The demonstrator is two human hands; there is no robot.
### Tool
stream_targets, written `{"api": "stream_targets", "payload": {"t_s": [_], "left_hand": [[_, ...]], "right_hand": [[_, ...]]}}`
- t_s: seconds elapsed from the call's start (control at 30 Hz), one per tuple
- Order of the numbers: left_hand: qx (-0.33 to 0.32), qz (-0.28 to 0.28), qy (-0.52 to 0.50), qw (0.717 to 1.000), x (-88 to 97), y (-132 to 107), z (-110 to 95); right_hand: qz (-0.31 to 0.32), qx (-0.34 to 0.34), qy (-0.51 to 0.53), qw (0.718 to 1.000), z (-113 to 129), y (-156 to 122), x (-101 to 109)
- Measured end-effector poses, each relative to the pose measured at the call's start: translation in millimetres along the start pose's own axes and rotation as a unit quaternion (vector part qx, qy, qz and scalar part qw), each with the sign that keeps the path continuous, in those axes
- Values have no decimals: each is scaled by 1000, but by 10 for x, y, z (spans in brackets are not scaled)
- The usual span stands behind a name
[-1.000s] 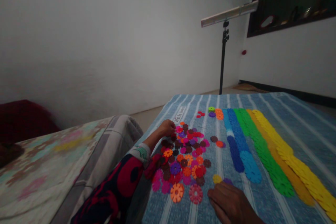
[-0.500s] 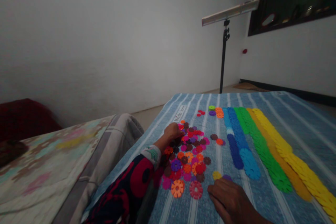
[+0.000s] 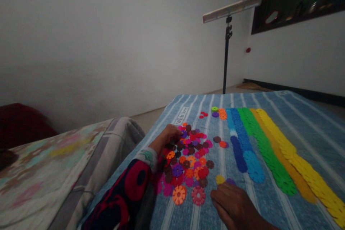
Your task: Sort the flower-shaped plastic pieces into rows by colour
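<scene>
My left hand (image 3: pixel 171 134) reaches over the far left edge of a mixed pile of notched plastic discs (image 3: pixel 190 162). Its fingers are bent down and closed, with a purple disc (image 3: pixel 184 134) right at the fingertips; what they grip is hidden. My right hand (image 3: pixel 235 203) rests low on the striped cloth, right of the pile, fingers pressed together and curled under. Whether it holds a disc does not show. A yellow disc (image 3: pixel 220 179) and a partly covered purple disc (image 3: pixel 231 181) lie just beyond its knuckles. A large orange disc (image 3: pixel 179 195) and a pinkish-red one (image 3: pixel 198 196) lie nearest me.
Overlapping rows of yellow discs (image 3: pixel 304 165), green discs (image 3: pixel 272 158) and blue discs (image 3: pixel 242 129) stretch along the right side of the blue striped cloth (image 3: pixel 318 140). Small red pieces (image 3: pixel 203 115) lie at the back. A black stand (image 3: pixel 226 57) rises behind. Another covered surface (image 3: pixel 61 165) is at left.
My left hand has shifted slightly at the pile's far left, and a purple disc now shows clearly by its fingertips. My right hand stays beside the yellow disc. The view has turned slightly.
</scene>
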State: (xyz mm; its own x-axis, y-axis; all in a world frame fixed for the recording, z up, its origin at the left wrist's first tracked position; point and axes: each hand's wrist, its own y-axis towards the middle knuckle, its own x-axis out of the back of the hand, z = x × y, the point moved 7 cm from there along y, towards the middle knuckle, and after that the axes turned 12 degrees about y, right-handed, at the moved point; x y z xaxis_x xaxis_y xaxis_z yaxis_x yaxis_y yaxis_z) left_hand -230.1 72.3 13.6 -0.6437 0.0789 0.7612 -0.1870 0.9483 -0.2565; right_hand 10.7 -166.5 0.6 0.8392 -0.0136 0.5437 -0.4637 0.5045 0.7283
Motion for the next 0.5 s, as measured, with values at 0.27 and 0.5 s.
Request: {"api": "stream_targets", "payload": {"t_s": [0.27, 0.5], "left_hand": [[-42, 72, -30, 996, 89, 23, -250], [-102, 47, -112, 987, -395, 199, -959]], "right_hand": [[-30, 28, -33, 999, -10, 31, -12], [-68, 52, -91, 992, -68, 11, -88]]}}
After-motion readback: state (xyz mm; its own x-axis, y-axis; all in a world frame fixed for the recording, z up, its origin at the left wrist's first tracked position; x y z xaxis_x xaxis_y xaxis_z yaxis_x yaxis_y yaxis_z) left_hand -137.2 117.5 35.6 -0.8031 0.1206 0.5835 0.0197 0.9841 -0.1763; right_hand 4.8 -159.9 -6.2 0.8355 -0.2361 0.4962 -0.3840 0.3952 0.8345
